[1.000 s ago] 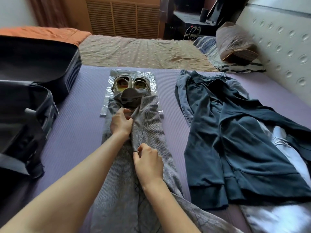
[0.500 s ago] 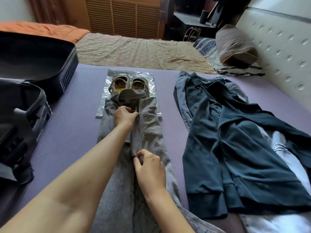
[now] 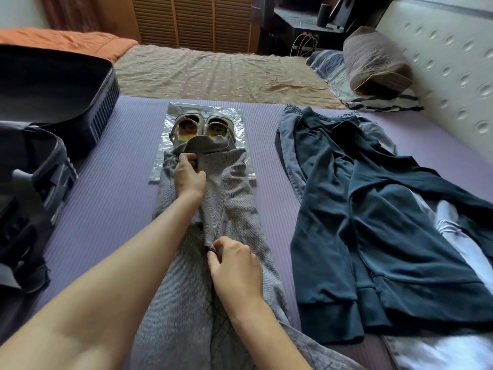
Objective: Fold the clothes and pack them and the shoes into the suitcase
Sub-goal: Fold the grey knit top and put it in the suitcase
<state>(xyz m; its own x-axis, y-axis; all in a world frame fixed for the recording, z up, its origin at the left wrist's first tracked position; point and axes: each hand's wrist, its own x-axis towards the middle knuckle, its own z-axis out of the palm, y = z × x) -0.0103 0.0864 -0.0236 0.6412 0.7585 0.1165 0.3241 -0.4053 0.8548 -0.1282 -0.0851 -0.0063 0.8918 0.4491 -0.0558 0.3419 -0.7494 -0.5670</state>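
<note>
Two sets of fingers [image 3: 186,157] on grey garment [image 3: 234,198]

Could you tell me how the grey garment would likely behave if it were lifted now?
Probably floppy: the grey garment ridges up between the left hand and right hand, which pinch it, so it would likely sag. Its far end drapes over the shoes, so it may drag across them. It looks knitted, so it is unlikely to be slippery.
</note>
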